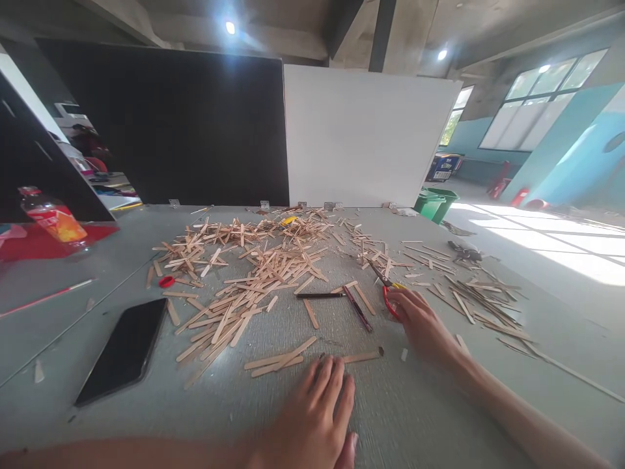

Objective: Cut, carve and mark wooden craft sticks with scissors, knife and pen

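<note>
My left hand (pixel 319 407) lies at the front middle of the table, its fingers stretched out with the tips at a wooden craft stick (pixel 361 357) that has a dark spot at its right end. Part of that stick is hidden by the fingers. Two crossed craft sticks (pixel 283 361) lie just left of it. Farther right, my right hand (pixel 415 316) is closed on scissors (pixel 389 296) with red and yellow handles, their dark blades pointing away to the upper left. Between the hands and the pile are a black pen (pixel 319 296) and a dark reddish pen-like item (pixel 358 309).
A large heap of craft sticks (pixel 273 270) spreads over the table's middle. Thin strips (pixel 481 299) lie at right. On the left are a phone (pixel 122 352), a red bottle cap (pixel 166 281) and a drink bottle (pixel 53 218). Black and white panels (pixel 361 137) stand behind.
</note>
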Demonstrator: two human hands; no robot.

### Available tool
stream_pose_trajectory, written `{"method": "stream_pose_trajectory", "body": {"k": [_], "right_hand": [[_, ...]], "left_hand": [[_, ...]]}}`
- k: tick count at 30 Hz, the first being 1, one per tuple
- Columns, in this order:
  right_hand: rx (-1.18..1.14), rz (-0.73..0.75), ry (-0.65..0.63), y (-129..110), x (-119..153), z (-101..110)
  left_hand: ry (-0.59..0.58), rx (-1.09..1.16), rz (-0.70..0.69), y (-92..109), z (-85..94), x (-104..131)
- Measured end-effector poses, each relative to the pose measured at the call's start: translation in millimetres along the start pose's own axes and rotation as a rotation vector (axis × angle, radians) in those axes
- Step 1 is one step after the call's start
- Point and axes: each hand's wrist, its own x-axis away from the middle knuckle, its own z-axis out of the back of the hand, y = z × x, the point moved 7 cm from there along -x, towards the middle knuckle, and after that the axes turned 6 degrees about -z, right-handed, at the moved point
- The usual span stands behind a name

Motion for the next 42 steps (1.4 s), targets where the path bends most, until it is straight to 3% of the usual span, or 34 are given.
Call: {"method": "stream_pose_trajectory", "body": {"k": [7, 15, 20, 30, 38, 42], "right_hand": [[-0.042, 0.293, -0.193, -42.2, 9.2, -12.1], [-0.046, 0.346, -0.236, -50.0, 10.2, -8.9], [-0.047, 0.266, -0.169, -51.7, 8.6, -4.7], [-0.111, -0.02, 0.054, -34.9, 6.8, 8.1], [-0.111, 0.019, -0.026, -37.5, 6.4, -1.8], [-0.128, -0.043, -0.06, -33.9, 11.1, -7.8]], "left_hand": [[0.108, -0.053, -0.017, -1.1, 1.6, 1.2], [0.417, -0.099, -0.02, 6.3, -2.3, 7.6], [0.498, -0.112, -0.009, 4.1, -2.6, 7.3], [0.472, -0.09, 0.007, 3.1, -8.3, 7.9], [0.47, -0.09, -0.005, 1.5, -10.2, 6.5], [0.49, -0.095, -0.014, 2.4, -9.9, 6.8]]}}
